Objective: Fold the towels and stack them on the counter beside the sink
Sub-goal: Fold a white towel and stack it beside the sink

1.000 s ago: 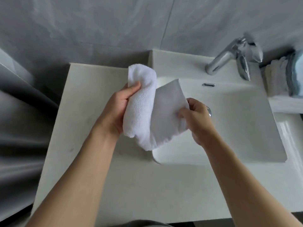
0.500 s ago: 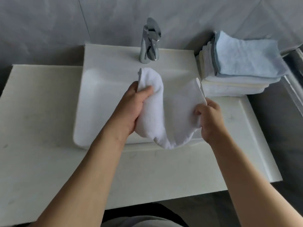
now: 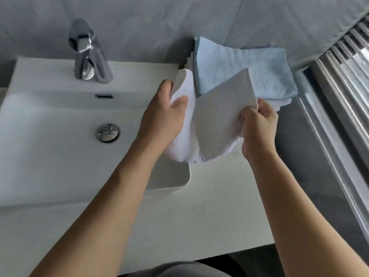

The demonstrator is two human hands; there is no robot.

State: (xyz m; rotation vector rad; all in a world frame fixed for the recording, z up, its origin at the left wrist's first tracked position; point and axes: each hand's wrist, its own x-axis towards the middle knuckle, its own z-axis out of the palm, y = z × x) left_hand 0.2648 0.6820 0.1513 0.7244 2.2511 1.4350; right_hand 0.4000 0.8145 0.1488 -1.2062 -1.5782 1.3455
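A white towel (image 3: 215, 120), folded and sagging in the middle, hangs in the air between both hands. My left hand (image 3: 161, 118) grips its thick rolled left end. My right hand (image 3: 257, 128) pinches its flat right edge. Behind the towel, a stack of folded towels (image 3: 239, 68) lies on the counter to the right of the sink (image 3: 50, 140), with a light blue one on top and white ones beneath. The held towel hovers over the sink's right rim and the front of the stack, hiding the stack's lower left part.
A chrome faucet (image 3: 87, 54) stands at the back of the sink, above a round drain plug (image 3: 107, 132). The pale counter (image 3: 199, 216) runs in front of and right of the basin. A ribbed metal frame (image 3: 343, 108) borders the right side. Grey wall tiles stand behind.
The view has swung to the right, from the left counter to the towel stack. Both hands have carried the white towel rightward across the sink, up to the front of the stack.
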